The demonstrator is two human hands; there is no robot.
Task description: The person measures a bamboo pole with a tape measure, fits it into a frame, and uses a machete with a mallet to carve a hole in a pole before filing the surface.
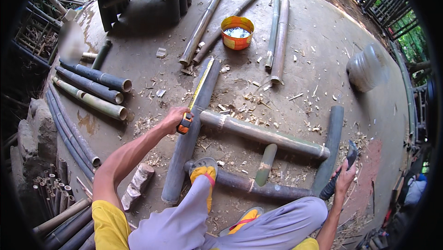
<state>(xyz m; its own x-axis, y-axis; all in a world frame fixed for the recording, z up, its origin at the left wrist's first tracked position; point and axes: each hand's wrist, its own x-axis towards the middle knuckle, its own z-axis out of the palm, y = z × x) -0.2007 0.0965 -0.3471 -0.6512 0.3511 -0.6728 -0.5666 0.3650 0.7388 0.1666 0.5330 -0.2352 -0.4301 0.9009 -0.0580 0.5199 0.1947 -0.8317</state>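
Note:
My left hand [174,119] is closed around an orange and black tape measure [184,124]. Its yellow tape [201,83] runs out along the thick dark bamboo post [177,171] toward the far end. From that post a bamboo crosspiece [267,132] reaches right to a second post [331,144]. A nearer crosspiece [281,191] lies roughly parallel, with a short bamboo piece [266,164] between the two. My foot [203,172], in a yellow sock and sandal, rests over its left end. My right hand [344,178] grips a knife [352,154] with a black handle, beside the right post.
An orange bucket [237,42] of water stands ahead among loose bamboo poles [203,25]. More cut poles [90,98] lie at left, near a wood block [137,186]. A clear plastic jug [367,68] lies right. Dark bamboo furniture [173,1] stands behind; shavings litter the floor.

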